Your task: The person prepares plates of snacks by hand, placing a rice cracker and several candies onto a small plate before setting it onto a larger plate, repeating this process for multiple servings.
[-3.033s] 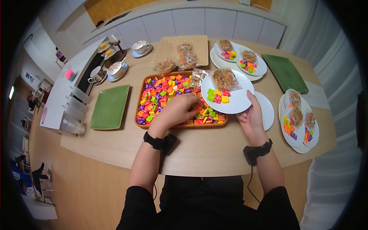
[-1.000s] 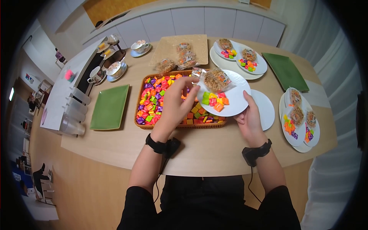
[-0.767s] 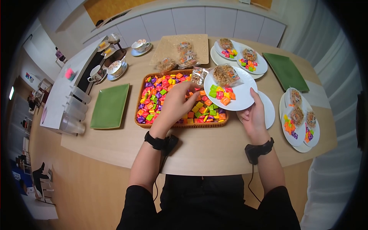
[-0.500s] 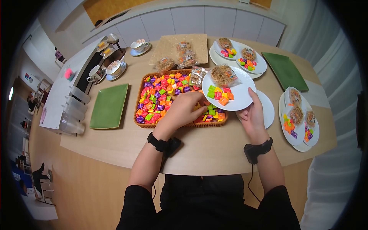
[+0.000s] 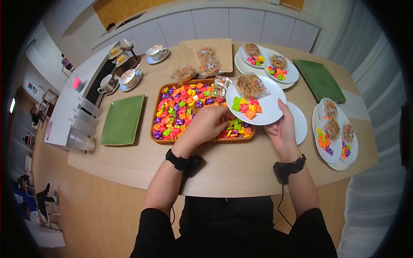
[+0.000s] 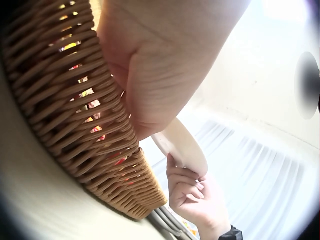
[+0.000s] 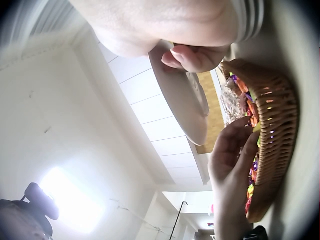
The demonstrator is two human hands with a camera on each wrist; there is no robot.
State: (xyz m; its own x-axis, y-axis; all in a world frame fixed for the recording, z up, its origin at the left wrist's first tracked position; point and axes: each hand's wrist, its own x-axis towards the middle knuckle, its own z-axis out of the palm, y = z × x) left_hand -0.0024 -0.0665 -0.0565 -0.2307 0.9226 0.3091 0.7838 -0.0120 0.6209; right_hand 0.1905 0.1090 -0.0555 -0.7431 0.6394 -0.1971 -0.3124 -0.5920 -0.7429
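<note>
My right hand [image 5: 282, 129] grips the rim of a white plate [image 5: 272, 112], raised off the table at the basket's right corner. On that plate lie a wrapped round puffed-grain cake [image 5: 250, 85] and several square wrapped candies [image 5: 244, 106] in green, yellow, red and orange. My left hand [image 5: 208, 124] reaches into the brown wicker basket [image 5: 189, 142], full of bright wrapped candies [image 5: 172, 116]. In the right wrist view, its thumb and forefinger pinch a yellowish candy [image 7: 257, 128]. From the head view the fingertips are partly hidden.
A silvery wrapped cake [image 5: 221, 85] lies on the basket's back rim. Filled plates stand on platters [image 5: 289, 87] at the back right and right [image 5: 340, 166]. Green plates [image 5: 122, 120] [image 5: 319, 79] flank the table. Teacups [image 5: 128, 77] are at the left; a white plate [image 5: 300, 124] lies beyond my right hand.
An orange candy has been added to the held plate. My left hand has gone from the plate's edge back down into the basket's candies. The right hand keeps its grip on the plate.
</note>
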